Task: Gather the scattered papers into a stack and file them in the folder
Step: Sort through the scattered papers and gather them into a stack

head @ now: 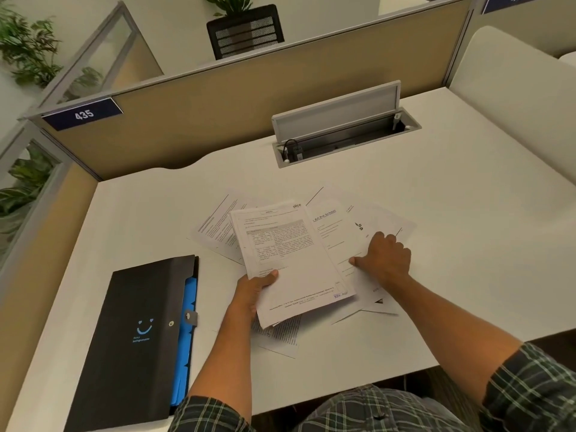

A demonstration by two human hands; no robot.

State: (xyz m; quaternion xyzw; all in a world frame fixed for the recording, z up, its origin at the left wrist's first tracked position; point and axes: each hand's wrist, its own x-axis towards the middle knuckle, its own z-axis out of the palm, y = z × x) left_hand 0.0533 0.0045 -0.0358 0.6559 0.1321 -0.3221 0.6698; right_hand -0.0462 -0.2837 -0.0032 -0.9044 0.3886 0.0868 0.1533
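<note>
My left hand grips a small stack of printed papers by its lower left corner, thumb on top, and holds it above the desk. My right hand rests with curled fingers on loose sheets spread to the right of the stack, thumb pointing toward the stack. More loose sheets stick out to the left, and another sheet lies below the stack. A black folder with blue dividers showing along its right edge lies closed on the desk to the left.
The white desk is walled by tan partitions at the back and left. An open cable tray with a raised lid sits at the back centre. The desk's front edge runs just before my lap.
</note>
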